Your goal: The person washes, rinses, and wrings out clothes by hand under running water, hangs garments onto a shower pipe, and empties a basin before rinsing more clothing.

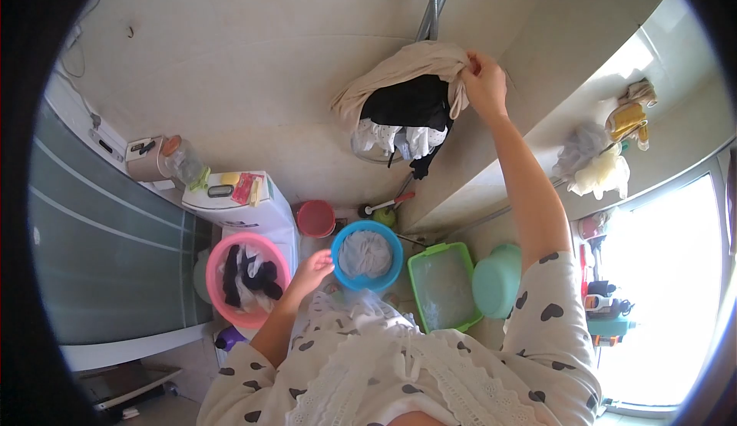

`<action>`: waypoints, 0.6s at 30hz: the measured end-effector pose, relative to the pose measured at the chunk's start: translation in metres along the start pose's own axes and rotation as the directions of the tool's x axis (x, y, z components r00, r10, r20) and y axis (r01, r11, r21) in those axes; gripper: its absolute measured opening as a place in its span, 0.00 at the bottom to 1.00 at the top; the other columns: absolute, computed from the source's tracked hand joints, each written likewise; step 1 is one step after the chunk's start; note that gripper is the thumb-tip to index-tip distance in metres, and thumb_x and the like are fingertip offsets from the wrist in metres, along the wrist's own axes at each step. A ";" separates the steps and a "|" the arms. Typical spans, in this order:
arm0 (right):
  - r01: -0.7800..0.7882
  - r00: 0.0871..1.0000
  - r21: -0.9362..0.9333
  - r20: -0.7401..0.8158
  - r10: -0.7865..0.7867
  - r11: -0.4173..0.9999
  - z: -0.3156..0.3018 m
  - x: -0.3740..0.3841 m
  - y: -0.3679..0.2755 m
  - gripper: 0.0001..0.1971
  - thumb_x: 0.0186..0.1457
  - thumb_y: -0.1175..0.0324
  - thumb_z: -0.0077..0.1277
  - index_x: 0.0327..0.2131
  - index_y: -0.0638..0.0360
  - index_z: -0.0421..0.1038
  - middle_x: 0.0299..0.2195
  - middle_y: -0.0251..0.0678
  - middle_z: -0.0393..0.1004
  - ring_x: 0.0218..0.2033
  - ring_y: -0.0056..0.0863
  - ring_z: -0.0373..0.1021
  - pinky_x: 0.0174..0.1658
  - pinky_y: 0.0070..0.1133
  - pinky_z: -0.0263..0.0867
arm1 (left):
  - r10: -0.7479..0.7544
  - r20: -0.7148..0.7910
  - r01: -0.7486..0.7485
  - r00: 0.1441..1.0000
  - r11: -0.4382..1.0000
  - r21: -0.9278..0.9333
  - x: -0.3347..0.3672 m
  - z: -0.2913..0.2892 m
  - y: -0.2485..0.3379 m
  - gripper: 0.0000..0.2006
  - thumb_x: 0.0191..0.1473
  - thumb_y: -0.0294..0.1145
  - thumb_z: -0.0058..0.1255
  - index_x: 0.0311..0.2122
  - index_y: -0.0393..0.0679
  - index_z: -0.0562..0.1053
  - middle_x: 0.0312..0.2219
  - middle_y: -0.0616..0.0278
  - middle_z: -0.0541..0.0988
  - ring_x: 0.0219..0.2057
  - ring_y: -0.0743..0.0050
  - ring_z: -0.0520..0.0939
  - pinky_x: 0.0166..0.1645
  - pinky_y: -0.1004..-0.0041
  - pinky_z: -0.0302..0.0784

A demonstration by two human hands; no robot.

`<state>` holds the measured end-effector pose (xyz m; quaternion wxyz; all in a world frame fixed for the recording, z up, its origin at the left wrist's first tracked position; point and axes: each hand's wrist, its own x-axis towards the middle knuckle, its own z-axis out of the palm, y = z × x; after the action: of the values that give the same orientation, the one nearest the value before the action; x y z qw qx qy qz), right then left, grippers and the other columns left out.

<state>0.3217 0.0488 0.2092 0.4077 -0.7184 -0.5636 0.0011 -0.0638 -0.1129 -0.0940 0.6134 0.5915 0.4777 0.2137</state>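
Note:
High on the wall ahead, my right hand (485, 84) is closed on the edge of a beige garment (407, 61). This garment drapes over a black cloth (407, 104) and a white dotted cloth (418, 140), hanging together beneath grey metal pipes (435, 4). My left hand (313, 271) is low, beside the left rim of a blue basin (345, 272), its fingers loosely extended and holding nothing visible. A pale grey-white cloth (365, 253) lies bunched in that basin. To the left, a pink basin (218, 303) holds black and white clothes (252, 272).
A green-rimmed tub (472, 272) and a mint basin (497, 280) stand at the right. Behind are a red bucket (315, 219) and a white box (238, 203) with small items on top. Bath puffs (603, 173) hang on the right wall, near a bright window (668, 288).

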 end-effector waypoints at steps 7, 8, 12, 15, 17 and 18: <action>0.441 0.896 0.480 -0.289 -0.338 0.759 -0.055 -0.062 -0.098 0.11 0.41 0.80 0.46 0.33 0.65 0.67 0.24 0.35 0.67 0.24 0.22 0.61 0.30 0.17 0.61 | 0.194 -0.110 -0.223 0.975 0.825 -0.519 0.017 0.016 0.142 0.40 0.47 0.31 0.53 0.60 0.51 0.41 0.55 0.51 0.54 0.54 0.60 0.62 0.48 0.64 0.68; 0.455 0.891 0.483 -0.244 -0.384 0.748 -0.063 -0.078 -0.105 0.13 0.40 0.81 0.46 0.34 0.64 0.66 0.24 0.34 0.67 0.24 0.21 0.62 0.31 0.17 0.61 | 0.188 -0.112 -0.219 0.976 0.824 -0.523 0.012 0.018 0.163 0.40 0.47 0.31 0.53 0.60 0.51 0.41 0.55 0.51 0.54 0.54 0.60 0.62 0.48 0.64 0.68; 0.448 0.862 0.489 -0.012 -0.508 0.749 -0.076 -0.134 -0.106 0.14 0.38 0.84 0.44 0.34 0.64 0.66 0.28 0.37 0.65 0.27 0.27 0.65 0.31 0.18 0.64 | 0.392 0.115 -0.109 0.913 0.504 -0.857 0.010 0.024 0.197 0.36 0.51 0.42 0.46 0.60 0.53 0.42 0.56 0.55 0.53 0.56 0.60 0.59 0.50 0.58 0.66; 0.192 0.880 0.547 0.271 -0.389 0.815 -0.053 -0.170 -0.084 0.17 0.38 0.85 0.43 0.36 0.64 0.66 0.35 0.40 0.64 0.32 0.30 0.67 0.33 0.20 0.66 | 0.405 0.269 0.058 0.874 0.461 -0.885 0.013 0.035 0.182 0.30 0.53 0.43 0.42 0.59 0.50 0.48 0.55 0.56 0.57 0.55 0.62 0.61 0.52 0.57 0.64; 0.044 0.893 0.612 0.331 -0.306 0.789 -0.027 -0.194 -0.063 0.17 0.39 0.86 0.44 0.37 0.64 0.65 0.36 0.39 0.64 0.34 0.31 0.68 0.36 0.21 0.67 | 0.356 0.283 -0.028 0.891 0.665 -0.746 0.021 0.046 0.153 0.24 0.56 0.45 0.35 0.57 0.49 0.54 0.53 0.59 0.61 0.53 0.62 0.64 0.54 0.56 0.60; -0.060 0.893 0.612 0.386 -0.232 0.788 -0.017 -0.206 -0.052 0.16 0.39 0.86 0.44 0.37 0.64 0.65 0.36 0.39 0.65 0.35 0.31 0.68 0.37 0.21 0.67 | 0.349 0.288 -0.019 0.892 0.665 -0.746 0.028 0.050 0.138 0.24 0.56 0.45 0.35 0.57 0.49 0.54 0.53 0.59 0.61 0.53 0.62 0.64 0.54 0.56 0.60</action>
<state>0.2119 -0.1267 0.1566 0.4780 -0.5017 -0.6430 0.3262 0.0330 -0.0871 0.0174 0.8565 0.3765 0.1510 0.3192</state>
